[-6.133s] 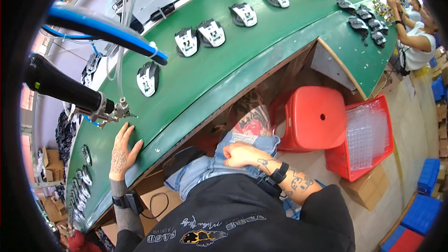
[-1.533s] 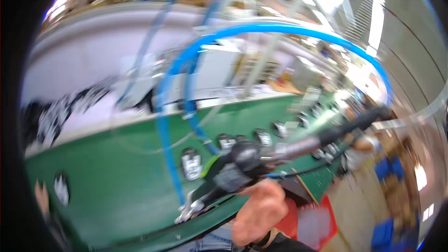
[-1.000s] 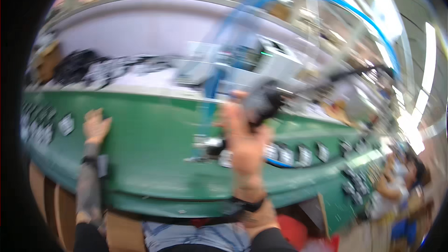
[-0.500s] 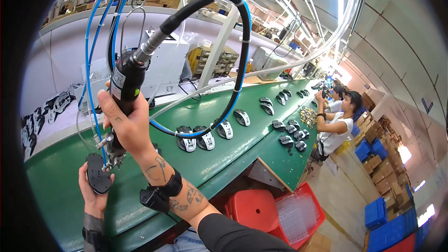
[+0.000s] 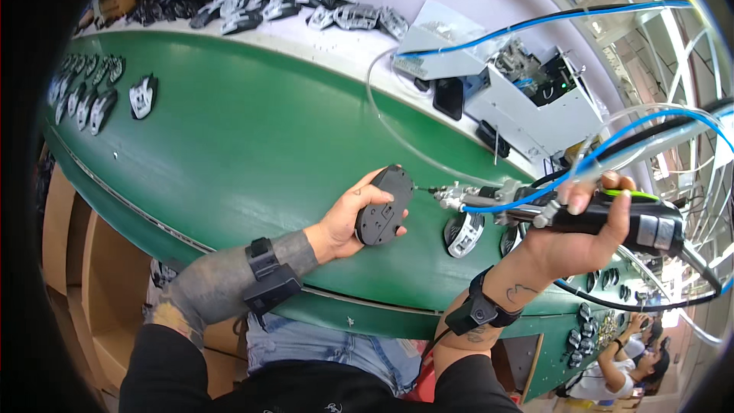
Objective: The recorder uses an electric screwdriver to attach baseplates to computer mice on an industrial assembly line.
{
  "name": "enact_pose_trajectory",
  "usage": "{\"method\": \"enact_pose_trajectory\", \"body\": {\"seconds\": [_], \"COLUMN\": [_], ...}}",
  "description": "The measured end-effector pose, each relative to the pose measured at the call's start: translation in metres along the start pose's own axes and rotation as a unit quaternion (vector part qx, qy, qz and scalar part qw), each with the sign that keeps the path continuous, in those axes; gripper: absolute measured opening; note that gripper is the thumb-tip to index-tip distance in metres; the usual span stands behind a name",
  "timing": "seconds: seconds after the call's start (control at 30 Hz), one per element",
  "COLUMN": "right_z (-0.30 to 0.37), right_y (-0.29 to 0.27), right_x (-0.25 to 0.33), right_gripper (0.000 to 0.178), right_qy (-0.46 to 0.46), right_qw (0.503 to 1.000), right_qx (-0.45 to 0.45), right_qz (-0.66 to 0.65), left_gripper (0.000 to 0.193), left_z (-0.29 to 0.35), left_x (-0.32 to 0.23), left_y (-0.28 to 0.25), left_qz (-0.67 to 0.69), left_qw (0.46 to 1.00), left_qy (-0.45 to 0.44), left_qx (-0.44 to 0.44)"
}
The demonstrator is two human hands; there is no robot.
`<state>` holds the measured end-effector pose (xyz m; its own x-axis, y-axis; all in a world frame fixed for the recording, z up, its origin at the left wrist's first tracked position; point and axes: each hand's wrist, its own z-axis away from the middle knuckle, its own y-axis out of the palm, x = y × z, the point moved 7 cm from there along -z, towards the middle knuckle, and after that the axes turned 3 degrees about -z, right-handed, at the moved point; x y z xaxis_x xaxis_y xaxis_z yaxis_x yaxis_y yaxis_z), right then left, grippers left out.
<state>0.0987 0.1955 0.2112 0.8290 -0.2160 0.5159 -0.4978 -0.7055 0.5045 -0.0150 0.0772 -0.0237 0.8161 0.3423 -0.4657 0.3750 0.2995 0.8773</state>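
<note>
My left hand (image 5: 342, 222) is closed around a black computer mouse (image 5: 380, 218), its flat underside with small holes turned up toward me. My right hand (image 5: 562, 248) grips a black powered screwdriver (image 5: 650, 222) with a green band, lying almost level. Its metal nose (image 5: 459, 197) points left, and the thin bit reaches the mouse's upper right edge; whether it touches, I cannot tell. A blue air hose (image 5: 527, 197) and a black cable run from the tool. Below the nose, a silver-and-black mouse shell (image 5: 463, 233) rests on the green belt (image 5: 252, 138).
Several mouse shells (image 5: 99, 111) stand at the belt's far left. Piles of black and silver parts (image 5: 245, 8) line the white ledge behind. A white machine (image 5: 527, 107) stands at the back right. Cardboard boxes (image 5: 115, 291) are at lower left; co-workers (image 5: 619, 367) sit at lower right.
My view has swung left. The screwdriver has gone from upright to nearly level, its bit now at the mouse's edge. Both hands keep their hold.
</note>
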Motion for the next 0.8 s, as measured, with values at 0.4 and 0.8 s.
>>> {"method": "enact_pose_trajectory", "body": {"seconds": [0.4, 0.8], "right_z": [0.006, 0.014], "right_y": [0.000, 0.011], "right_x": [0.002, 0.010], "right_gripper": [0.025, 0.020], "right_qy": [-0.022, -0.027], "right_qw": [1.000, 0.999], "right_qx": [-0.017, 0.026], "right_qz": [-0.002, -0.033], "left_gripper": [0.058, 0.058], "left_z": [0.001, 0.014], "left_x": [0.013, 0.003], "left_y": [0.006, 0.017], "left_qz": [0.027, 0.014], "left_qw": [0.999, 0.998], "left_qy": [-0.027, -0.034], "left_qx": [0.030, 0.052]}}
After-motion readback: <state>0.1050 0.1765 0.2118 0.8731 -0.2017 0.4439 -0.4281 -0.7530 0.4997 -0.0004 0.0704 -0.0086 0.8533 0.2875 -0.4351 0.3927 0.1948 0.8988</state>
